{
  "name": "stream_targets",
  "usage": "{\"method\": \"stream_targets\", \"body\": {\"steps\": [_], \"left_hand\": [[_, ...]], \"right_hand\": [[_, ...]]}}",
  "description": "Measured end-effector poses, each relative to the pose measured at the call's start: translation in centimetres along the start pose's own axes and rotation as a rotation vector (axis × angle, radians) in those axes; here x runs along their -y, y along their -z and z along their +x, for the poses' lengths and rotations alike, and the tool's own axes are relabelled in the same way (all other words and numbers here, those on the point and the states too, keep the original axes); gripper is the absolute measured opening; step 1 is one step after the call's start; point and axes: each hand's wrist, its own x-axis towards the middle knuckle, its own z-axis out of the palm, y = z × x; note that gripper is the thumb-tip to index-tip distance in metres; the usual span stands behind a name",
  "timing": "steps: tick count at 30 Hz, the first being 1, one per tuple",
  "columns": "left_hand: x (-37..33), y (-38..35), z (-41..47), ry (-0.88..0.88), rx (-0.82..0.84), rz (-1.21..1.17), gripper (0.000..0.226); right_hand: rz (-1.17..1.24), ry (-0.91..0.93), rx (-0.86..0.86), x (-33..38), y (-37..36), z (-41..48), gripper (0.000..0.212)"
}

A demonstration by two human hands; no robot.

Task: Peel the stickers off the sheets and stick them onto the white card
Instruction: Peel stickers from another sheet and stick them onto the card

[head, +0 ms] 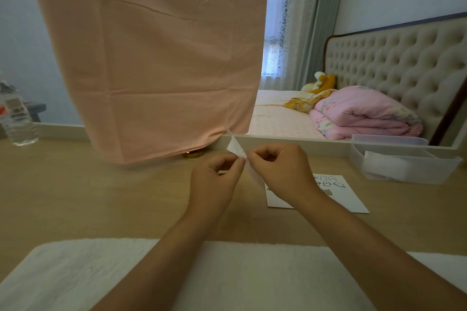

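Left hand (214, 177): I pinch the sticker sheet (236, 148) aloft, steadying it for peeling.
Right hand (280, 171): fingertips nipping at its edge, seemingly lifting a sticker.
White card (336, 194): flat on the tabletop (88, 189) toward the right edge, within reach.

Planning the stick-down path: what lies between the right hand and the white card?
Head view: nothing. The right hand, pinching the sticker sheet with the left hand, overlaps the white card lying on the desk.

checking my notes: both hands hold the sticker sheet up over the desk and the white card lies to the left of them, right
Not quite: in the head view the white card lies right of the hands, partly under the right hand. Both it and the left hand do hold the sticker sheet up.
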Motion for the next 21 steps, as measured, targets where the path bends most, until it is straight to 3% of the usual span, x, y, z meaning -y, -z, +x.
{"method": "stream_targets", "body": {"steps": [11, 21], "left_hand": [[-0.06, 0.20, 0.20, 0.080, 0.011, -0.057, 0.016], [0.05, 0.48, 0.44, 0.112, 0.055, -0.073, 0.014]], "right_hand": [[0.183, -0.184, 0.213, 0.68, 0.62, 0.40, 0.013], [0.135, -0.188, 0.276, 0.60, 0.73, 0.35, 0.017]]}}
